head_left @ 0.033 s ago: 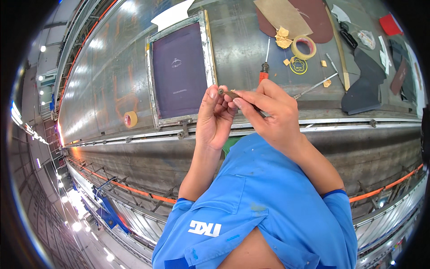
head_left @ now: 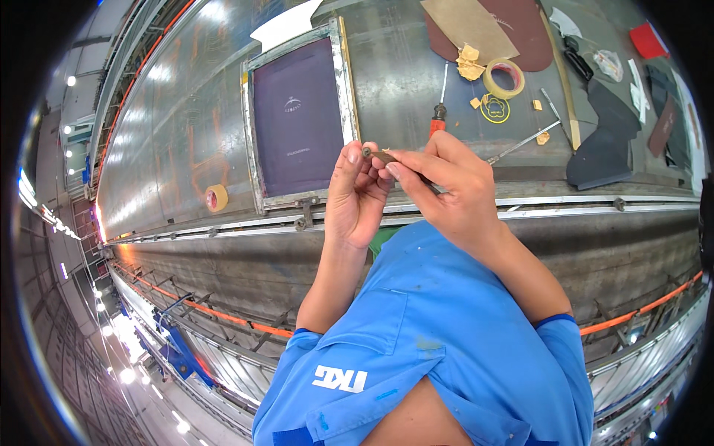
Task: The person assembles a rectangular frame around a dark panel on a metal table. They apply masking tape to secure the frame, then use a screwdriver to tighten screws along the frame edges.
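Both of my hands meet over the near edge of a metal table (head_left: 186, 141). My left hand (head_left: 355, 197) is closed in a pinch on a small round metal piece (head_left: 367, 152), perhaps a screw or bolt head. My right hand (head_left: 461, 182) is closed on a thin, flat brownish strip (head_left: 384, 157), whose tip lies against or right beside the round piece. Fingers hide the rest of both. Just beyond the right hand lies a screwdriver (head_left: 438, 115) with a red handle. A purple mesh screen in a worn metal frame (head_left: 349, 82) rests beyond my left hand.
Tape rolls (head_left: 504, 79) (head_left: 216, 198) lie on the table. Crumpled tan tape (head_left: 470, 63), a T-shaped metal tool (head_left: 529, 137), brown sheets (head_left: 476, 26) and a dark cut piece (head_left: 606, 137) are on the right. A metal rail (head_left: 550, 209) runs along the near edge.
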{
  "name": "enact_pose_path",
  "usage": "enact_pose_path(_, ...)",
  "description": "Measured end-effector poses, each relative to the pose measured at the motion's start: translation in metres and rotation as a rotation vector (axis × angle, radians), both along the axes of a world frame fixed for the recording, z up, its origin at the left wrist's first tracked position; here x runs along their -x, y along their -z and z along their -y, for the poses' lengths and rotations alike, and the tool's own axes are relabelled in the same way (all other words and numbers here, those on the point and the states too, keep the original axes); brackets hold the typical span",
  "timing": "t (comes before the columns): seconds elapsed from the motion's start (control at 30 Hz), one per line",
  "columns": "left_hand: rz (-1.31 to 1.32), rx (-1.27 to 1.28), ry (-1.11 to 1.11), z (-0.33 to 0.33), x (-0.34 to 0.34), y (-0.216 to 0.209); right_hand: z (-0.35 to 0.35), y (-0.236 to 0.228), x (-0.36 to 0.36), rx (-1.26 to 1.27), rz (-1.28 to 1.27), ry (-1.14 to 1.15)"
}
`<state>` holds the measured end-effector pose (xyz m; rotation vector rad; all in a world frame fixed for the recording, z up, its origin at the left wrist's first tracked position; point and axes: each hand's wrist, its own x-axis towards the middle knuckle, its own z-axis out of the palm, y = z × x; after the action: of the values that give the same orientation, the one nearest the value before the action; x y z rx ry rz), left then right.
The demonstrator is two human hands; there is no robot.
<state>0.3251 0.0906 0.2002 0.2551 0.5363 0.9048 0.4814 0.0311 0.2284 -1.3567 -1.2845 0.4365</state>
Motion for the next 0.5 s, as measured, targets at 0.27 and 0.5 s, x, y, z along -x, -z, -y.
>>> enact_pose_path(0.27, -0.103, -0.021, -0.008, 0.001, -0.002, -0.004, 0.0, -0.003, -0.001, -0.013, 0.051, -0.002)
enact_pose_path(0.5, -0.221, -0.206, -0.028, 0.005, 0.0, -0.008, 0.016, -0.021, 0.002, 0.077, 0.124, 0.004)
